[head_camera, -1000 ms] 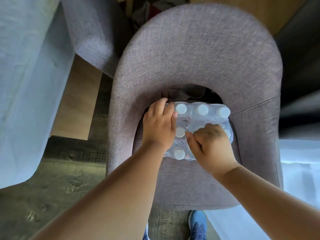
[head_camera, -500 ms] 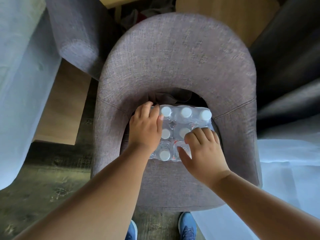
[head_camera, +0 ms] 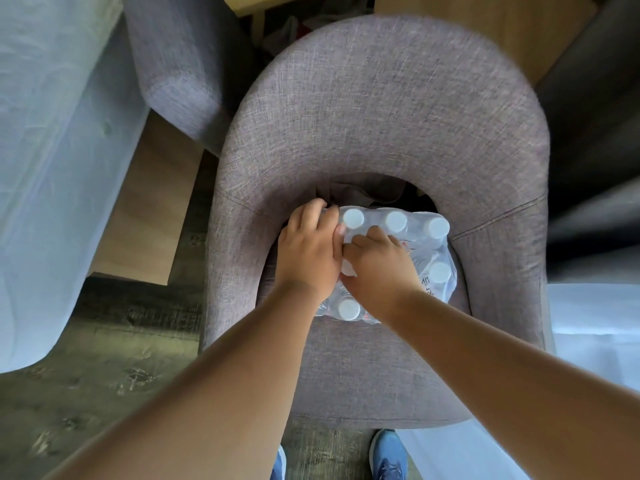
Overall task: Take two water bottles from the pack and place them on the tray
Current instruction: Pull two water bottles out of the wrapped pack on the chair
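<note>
Both hands meet over the pack [head_camera: 398,261] on the armchair [head_camera: 381,116] seat: the left hand [head_camera: 308,251] curled over its 9 o'clock edge, the right hand [head_camera: 381,268] pinching the wrap at centre. Bottles stand upright, caps up, so extraction looks vertical; the right hand seems nearer. No tray is visible.

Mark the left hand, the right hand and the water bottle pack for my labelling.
left hand [head_camera: 308,252]: head view, back of the hand.
right hand [head_camera: 381,268]: head view, back of the hand.
water bottle pack [head_camera: 396,221]: head view, middle cap of the far row.
</note>
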Available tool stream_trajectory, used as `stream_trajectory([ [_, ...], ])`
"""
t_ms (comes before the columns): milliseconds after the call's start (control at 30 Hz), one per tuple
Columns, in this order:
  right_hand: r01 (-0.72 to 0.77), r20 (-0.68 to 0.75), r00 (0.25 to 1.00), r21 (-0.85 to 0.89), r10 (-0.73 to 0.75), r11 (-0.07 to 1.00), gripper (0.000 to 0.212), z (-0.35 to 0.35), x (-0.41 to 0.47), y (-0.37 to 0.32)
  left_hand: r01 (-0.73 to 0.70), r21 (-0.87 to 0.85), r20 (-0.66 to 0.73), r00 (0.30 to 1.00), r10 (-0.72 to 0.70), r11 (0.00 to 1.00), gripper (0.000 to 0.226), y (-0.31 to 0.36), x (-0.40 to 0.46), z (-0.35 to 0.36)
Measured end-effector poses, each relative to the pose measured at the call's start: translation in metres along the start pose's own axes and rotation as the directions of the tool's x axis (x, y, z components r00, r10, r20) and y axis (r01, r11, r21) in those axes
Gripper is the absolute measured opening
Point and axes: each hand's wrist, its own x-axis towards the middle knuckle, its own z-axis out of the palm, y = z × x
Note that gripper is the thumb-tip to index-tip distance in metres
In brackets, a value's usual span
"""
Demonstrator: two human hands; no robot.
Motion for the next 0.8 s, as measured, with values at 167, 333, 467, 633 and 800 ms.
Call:
stream_trajectory([
  [167, 0.019, -0.112, 0.994, 0.2, 0.003, 0.98, 0.023, -0.008, -0.016, 0.005, -0.003, -0.03, 0.027, 1.0, 0.004, 1.0, 0.048, 0.002, -0.002, -0.004],
  [333, 0.069, -0.191, 0.982, 0.357, 0.0, 0.932, 0.028, -0.059, -0.034, 0.008, -0.009, -0.089, 0.012, 1.0, 0.01, 0.996, 0.044, 0.0, -0.005, -0.007],
  [467, -0.005, -0.092, 0.994, 0.477, 0.055, 0.879, 0.026, -0.122, -0.032, 0.015, -0.002, -0.117, 0.017, 1.0, 0.004, 0.993, 0.051, 0.0, -0.005, -0.007],
  [633, -0.069, -0.132, 0.959, 0.751, 0.252, 0.656, 0.035, -0.146, 0.009, 0.032, -0.026, -0.138, 0.002, 1.0, 0.026, 0.99, 0.046, -0.002, -0.004, -0.002],
  [800, -0.225, 0.037, 0.936, 0.829, 0.351, 0.512, 0.044, -0.117, 0.056, 0.048, -0.014, -0.128, 0.013, 1.0, 0.016, 0.992, 0.05, 0.001, -0.003, -0.005],
])
